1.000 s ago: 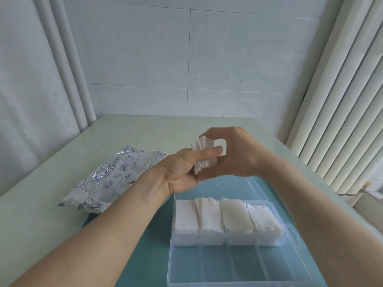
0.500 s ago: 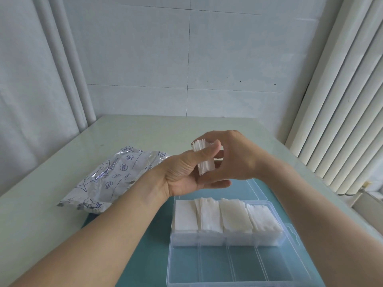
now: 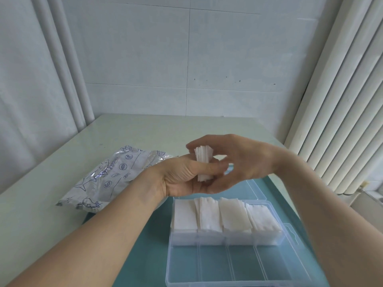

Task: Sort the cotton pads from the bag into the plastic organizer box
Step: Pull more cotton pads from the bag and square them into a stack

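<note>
pale green table (image 3: 145, 131) against a tiled wall, blinds to the right. head view: left hand (image 3: 182, 177) and right hand (image 3: 234, 162) both pinch a small stack of cotton pads (image 3: 203, 162), upright above the organizer box (image 3: 226, 266). far row filled, near row empty; bag (image 3: 107, 179) lies left. step: squaring the stack. next: lower it into a near compartment.

Soft even daylight, faint shadows, wide-angle bowing at edges.

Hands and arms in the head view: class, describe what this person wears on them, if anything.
Nothing is worn. The left hand and right hand are bare, with no gloves, rings, watch or bracelet in sight. Both forearms are uncovered to the frame edge; no sleeve shows.
</note>
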The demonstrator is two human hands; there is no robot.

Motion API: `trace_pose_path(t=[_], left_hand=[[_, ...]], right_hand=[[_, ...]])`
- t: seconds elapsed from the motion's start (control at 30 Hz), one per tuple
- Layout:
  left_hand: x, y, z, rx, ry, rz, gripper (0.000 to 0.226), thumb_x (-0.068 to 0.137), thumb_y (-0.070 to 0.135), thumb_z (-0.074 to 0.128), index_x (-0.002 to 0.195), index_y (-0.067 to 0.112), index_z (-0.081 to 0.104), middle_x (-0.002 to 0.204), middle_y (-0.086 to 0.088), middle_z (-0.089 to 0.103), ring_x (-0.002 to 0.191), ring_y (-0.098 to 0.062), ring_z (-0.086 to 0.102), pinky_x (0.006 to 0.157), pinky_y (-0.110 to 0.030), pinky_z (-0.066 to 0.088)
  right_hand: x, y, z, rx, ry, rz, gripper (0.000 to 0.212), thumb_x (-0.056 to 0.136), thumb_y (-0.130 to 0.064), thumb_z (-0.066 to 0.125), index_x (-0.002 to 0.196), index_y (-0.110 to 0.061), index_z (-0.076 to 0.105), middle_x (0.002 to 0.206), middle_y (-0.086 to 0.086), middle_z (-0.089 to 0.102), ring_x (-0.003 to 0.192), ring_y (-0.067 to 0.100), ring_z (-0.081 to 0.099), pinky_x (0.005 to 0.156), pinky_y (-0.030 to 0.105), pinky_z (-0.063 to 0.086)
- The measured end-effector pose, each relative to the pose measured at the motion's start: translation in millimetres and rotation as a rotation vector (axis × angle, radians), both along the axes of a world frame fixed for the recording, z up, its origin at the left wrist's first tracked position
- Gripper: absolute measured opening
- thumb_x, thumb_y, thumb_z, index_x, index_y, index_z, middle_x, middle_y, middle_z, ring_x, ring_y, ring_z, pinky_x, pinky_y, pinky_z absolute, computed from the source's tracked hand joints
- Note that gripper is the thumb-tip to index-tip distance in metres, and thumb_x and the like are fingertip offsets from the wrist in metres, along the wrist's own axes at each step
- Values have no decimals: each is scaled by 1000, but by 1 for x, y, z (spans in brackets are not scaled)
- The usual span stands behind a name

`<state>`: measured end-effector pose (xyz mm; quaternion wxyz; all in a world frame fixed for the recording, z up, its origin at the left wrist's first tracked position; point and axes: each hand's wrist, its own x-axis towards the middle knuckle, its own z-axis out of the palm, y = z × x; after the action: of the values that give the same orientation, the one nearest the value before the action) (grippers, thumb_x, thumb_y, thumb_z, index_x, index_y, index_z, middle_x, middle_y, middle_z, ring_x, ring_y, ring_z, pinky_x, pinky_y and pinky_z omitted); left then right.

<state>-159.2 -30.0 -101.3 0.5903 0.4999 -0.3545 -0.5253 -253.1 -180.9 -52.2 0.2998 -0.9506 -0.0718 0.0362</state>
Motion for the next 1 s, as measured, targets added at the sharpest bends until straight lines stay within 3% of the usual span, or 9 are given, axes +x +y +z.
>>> trace_pose_path(t=[0.1, 0.17, 0.27, 0.33, 0.4, 0.47, 0.63, 0.87, 1.0], left_hand=[[3, -1, -2, 56, -64, -72, 29, 84, 10, 73, 74, 20, 49, 63, 4, 35, 53, -8, 34, 52, -19, 27], [5, 0, -1, 26, -46, -182, 22, 87, 8, 68, 81, 22, 52, 66, 5, 28, 52, -7, 26, 51, -20, 21], [5, -2, 1, -11, 16, -289, 44, 80, 18, 81, 109, 19, 48, 74, 3, 29, 58, -7, 34, 53, -19, 28], [2, -1, 5, -16, -13, -270, 62, 72, 26, 86, 118, 5, 51, 85, -3, 51, 73, -13, 55, 64, -20, 44], [-1, 2, 12, -9, -122, -195, 73, 69, 27, 85, 128, -3, 53, 104, -12, 63, 94, -22, 64, 76, -26, 51], [-5, 3, 19, 28, -315, -49, 64, 72, 26, 82, 127, 2, 58, 100, -9, 67, 91, -20, 64, 75, -28, 50], [-28, -5, 17, 193, -793, 131, 15, 90, 21, 71, 98, 8, 70, 65, 3, 63, 52, -11, 53, 57, -24, 43], [-55, -12, 10, 338, -1199, -66, 10, 82, 17, 69, 87, 24, 74, 60, 16, 65, 50, -5, 57, 64, -30, 54], [-57, -9, 14, 356, -1233, -97, 15, 80, 16, 69, 92, 22, 75, 66, 9, 70, 48, -4, 56, 63, -28, 54]], right_hand=[[-10, -16, 8, 136, 108, 90, 69, 79, 3, 77, 140, -21, 53, 133, -4, 63, 127, 16, 58, 101, 40, 53], [-11, -21, 7, 217, 88, 89, 54, 85, 9, 71, 133, -12, 59, 133, 4, 65, 126, 22, 60, 103, 47, 51], [-11, -20, 2, 241, -52, 17, 27, 91, -7, 70, 118, -3, 67, 124, 2, 71, 117, 26, 66, 101, 45, 53], [-17, -20, 4, 306, -195, -61, 26, 91, -15, 69, 111, 2, 69, 117, 7, 73, 109, 30, 69, 95, 42, 54], [-31, -26, 9, 469, -307, -163, 27, 91, -17, 69, 106, 5, 67, 108, 18, 72, 99, 34, 69, 90, 45, 56], [-54, -39, 13, 521, -291, -289, 27, 87, -20, 70, 102, 2, 69, 98, 15, 73, 89, 28, 69, 82, 42, 57], [-90, -48, -19, 294, 234, -494, 35, 70, -24, 86, 97, -6, 72, 90, 15, 77, 79, 25, 67, 74, 32, 56], [-91, -27, -35, 91, 63, -554, 5, 81, -24, 84, 84, -27, 81, 81, -4, 78, 70, 17, 74, 75, 35, 60], [-91, -12, -37, -204, 12, -533, 9, 84, -28, 81, 91, -33, 80, 79, -16, 72, 74, 1, 67, 67, 8, 44]])
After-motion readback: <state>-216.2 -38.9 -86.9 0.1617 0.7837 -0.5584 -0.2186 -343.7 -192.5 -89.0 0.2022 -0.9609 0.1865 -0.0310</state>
